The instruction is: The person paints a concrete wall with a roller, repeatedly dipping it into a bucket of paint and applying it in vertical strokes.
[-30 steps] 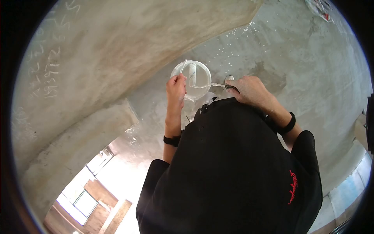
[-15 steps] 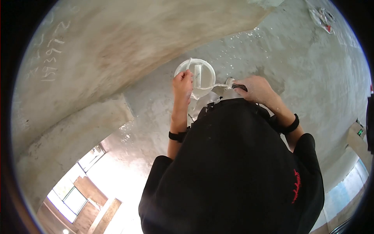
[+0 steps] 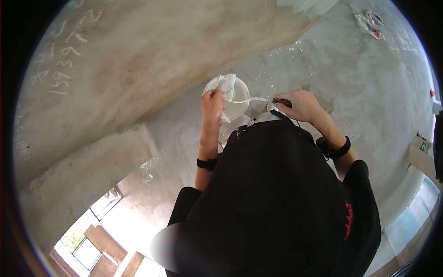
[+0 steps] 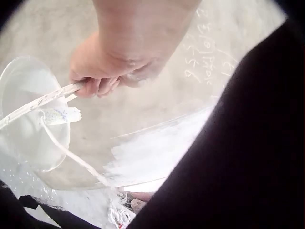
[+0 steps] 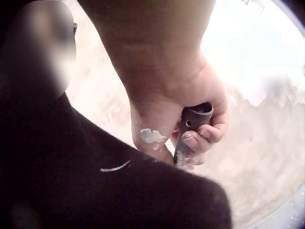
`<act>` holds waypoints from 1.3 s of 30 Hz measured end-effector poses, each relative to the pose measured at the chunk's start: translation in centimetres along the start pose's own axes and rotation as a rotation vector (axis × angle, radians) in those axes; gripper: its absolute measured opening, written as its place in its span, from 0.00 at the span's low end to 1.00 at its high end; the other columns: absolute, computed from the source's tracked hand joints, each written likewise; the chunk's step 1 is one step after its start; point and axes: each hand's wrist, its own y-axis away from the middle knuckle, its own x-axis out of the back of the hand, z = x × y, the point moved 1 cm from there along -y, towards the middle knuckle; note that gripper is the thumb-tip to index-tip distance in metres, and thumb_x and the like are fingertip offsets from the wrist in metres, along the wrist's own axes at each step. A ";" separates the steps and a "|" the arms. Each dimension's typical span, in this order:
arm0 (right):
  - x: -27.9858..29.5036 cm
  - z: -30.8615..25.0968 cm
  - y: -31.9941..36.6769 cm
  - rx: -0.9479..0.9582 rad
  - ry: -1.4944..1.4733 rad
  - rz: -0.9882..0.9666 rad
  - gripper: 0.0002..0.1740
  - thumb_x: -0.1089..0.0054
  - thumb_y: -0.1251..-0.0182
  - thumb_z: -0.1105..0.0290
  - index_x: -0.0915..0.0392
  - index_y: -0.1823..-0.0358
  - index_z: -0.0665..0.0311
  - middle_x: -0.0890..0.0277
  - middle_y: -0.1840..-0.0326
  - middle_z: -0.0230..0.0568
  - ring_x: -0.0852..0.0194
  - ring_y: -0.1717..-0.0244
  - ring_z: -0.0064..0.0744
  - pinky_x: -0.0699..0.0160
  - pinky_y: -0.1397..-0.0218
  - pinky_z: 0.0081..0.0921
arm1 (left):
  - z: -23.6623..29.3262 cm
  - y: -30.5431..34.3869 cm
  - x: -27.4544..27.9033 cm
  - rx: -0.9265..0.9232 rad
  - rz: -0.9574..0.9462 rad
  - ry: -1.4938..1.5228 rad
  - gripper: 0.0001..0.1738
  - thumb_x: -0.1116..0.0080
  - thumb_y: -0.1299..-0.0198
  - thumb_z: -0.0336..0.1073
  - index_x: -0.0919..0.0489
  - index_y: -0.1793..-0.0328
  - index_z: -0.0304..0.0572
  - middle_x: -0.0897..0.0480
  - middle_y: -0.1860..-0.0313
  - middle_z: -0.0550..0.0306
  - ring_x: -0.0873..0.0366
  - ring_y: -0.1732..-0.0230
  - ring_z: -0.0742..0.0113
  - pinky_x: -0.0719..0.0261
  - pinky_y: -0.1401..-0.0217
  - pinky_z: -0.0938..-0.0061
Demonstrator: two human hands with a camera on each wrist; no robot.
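A white bucket (image 3: pixel 237 109) stands open-topped below the person's hands, with pale liquid on its inside. The left hand (image 3: pixel 212 106) grips a thin, paint-coated white bar (image 4: pixel 40 103) that runs across the bucket's mouth; whether it is the bucket's handle I cannot tell. At the bucket's far side shows a white paint roller (image 3: pixel 228 84) with faint blue marks, its sleeve overlapping the rim. Its white-coated frame (image 3: pixel 251 99) leads right to a black handle (image 5: pixel 191 129). Around this handle curl the fingers of the right hand (image 3: pixel 302 104), which has white paint on it.
A grey plastered wall (image 3: pixel 161 55) with chalk figures rises beside the bucket; a white painted patch (image 3: pixel 311 5) shows at its top. White spatter dots the grey floor (image 3: pixel 350 83). A plastic-wrapped bundle (image 3: pixel 368 24) lies farther off. Bright windows (image 3: pixel 87 254) show at lower left.
The roller sleeve has come up from inside the bucket to overlap its far rim, and its broad side shows more. Both hands keep their hold.
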 end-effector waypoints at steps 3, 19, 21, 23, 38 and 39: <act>1.1 0.1 1.0 0.047 -0.054 0.067 0.14 0.43 0.38 0.58 0.18 0.55 0.55 0.19 0.69 0.46 0.22 0.67 0.53 0.23 0.64 0.43 | -0.7 -0.3 1.2 -0.026 -0.009 0.028 0.15 0.43 0.36 0.40 0.24 0.70 0.35 0.29 0.80 0.64 0.36 0.84 0.78 0.38 0.83 0.79; 3.4 7.3 -7.6 -0.448 -0.561 0.979 0.25 0.42 0.33 0.53 0.23 0.71 0.74 0.35 0.84 0.37 0.40 0.79 0.21 0.39 0.75 0.28 | -3.1 -2.4 8.8 -0.017 0.057 -0.058 0.18 0.38 0.42 0.41 0.28 0.77 0.39 0.31 0.84 0.62 0.35 0.86 0.74 0.38 0.85 0.75; 5.0 8.2 -9.0 -0.395 -0.553 1.076 0.24 0.42 0.33 0.54 0.23 0.71 0.73 0.35 0.84 0.37 0.40 0.79 0.20 0.39 0.75 0.27 | -3.3 -2.4 9.5 -0.020 0.047 -0.088 0.18 0.37 0.42 0.42 0.28 0.78 0.39 0.30 0.85 0.61 0.34 0.86 0.74 0.37 0.85 0.75; 7.8 7.8 -10.3 -0.322 -0.559 1.164 0.23 0.41 0.32 0.55 0.23 0.70 0.73 0.34 0.83 0.37 0.40 0.79 0.20 0.39 0.75 0.25 | -4.2 -2.7 9.9 -0.034 0.069 -0.037 0.18 0.38 0.42 0.42 0.29 0.78 0.40 0.30 0.85 0.61 0.34 0.86 0.74 0.36 0.85 0.75; 30.8 -1.1 -12.0 0.210 -0.420 1.414 0.21 0.42 0.33 0.56 0.21 0.65 0.71 0.32 0.84 0.41 0.36 0.81 0.29 0.35 0.74 0.28 | -5.6 0.2 4.7 -0.023 0.271 0.015 0.15 0.39 0.41 0.39 0.28 0.77 0.43 0.35 0.87 0.67 0.39 0.89 0.76 0.40 0.87 0.76; 32.2 -2.1 -11.6 0.229 -0.423 1.417 0.21 0.42 0.33 0.56 0.21 0.65 0.71 0.32 0.84 0.41 0.36 0.81 0.29 0.35 0.74 0.28 | -5.7 0.4 4.4 -0.012 0.242 -0.019 0.15 0.39 0.41 0.39 0.27 0.77 0.42 0.34 0.86 0.67 0.39 0.89 0.76 0.40 0.87 0.76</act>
